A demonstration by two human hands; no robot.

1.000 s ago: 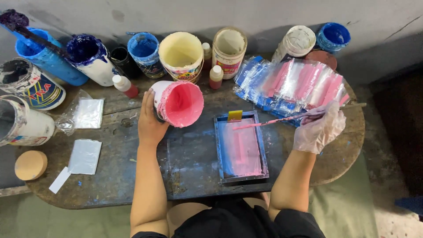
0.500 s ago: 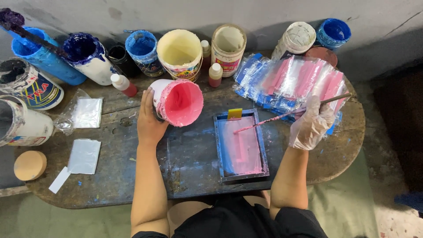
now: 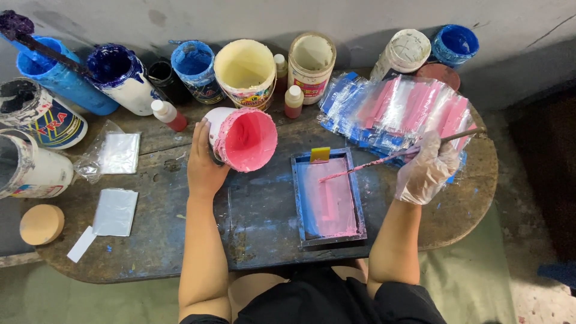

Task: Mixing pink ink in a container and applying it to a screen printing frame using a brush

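My bare left hand (image 3: 203,165) grips a white tub of pink paint (image 3: 243,138), tilted toward me on the table. My right hand (image 3: 427,171) wears a clear glove and holds a thin paint-smeared stick (image 3: 384,161). The stick's tip rests over the blue-framed screen tray (image 3: 327,198), whose inside is smeared pink and pale blue. A small yellow tab (image 3: 320,154) sits at the tray's far edge.
Several open paint tubs stand along the back: blue (image 3: 193,63), cream (image 3: 245,69), white (image 3: 312,60), dark blue (image 3: 117,69). Small squeeze bottles (image 3: 169,115) stand among them. A stack of pink and blue printed bags (image 3: 399,111) lies at right. Silver pouches (image 3: 115,211) and a round beige lid (image 3: 41,224) lie at left.
My right hand has moved left and down, bringing the stick's tip from above the tray's far edge onto the tray's pink surface. The left hand and tub have stayed in place.
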